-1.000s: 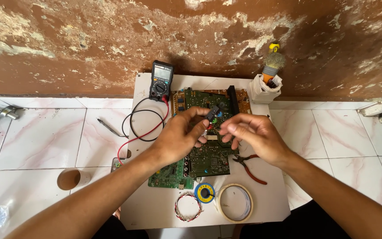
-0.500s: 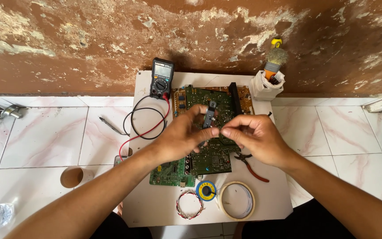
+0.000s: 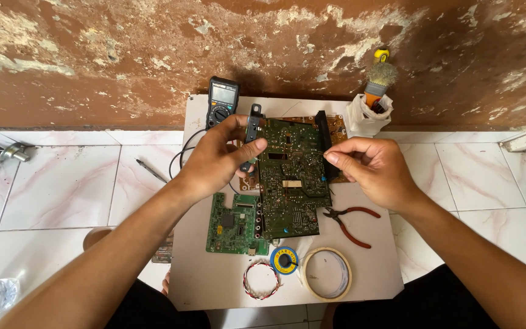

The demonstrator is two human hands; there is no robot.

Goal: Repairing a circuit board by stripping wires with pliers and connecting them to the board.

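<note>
Left hand (image 3: 217, 159) pinches the left edge of the green circuit board (image 3: 290, 176), thumb over a black bracket; right hand (image 3: 369, 167) nips the right edge, fingers curled. Board is tilted above the tabletop (image 3: 214, 286) — I judge it light, stiff, fragile; grip edges only.

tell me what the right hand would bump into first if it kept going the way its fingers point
The right hand points leftward, its fingertips already at the right edge of the lifted green circuit board. That board is the first thing met; the left hand grips its far side.
</note>
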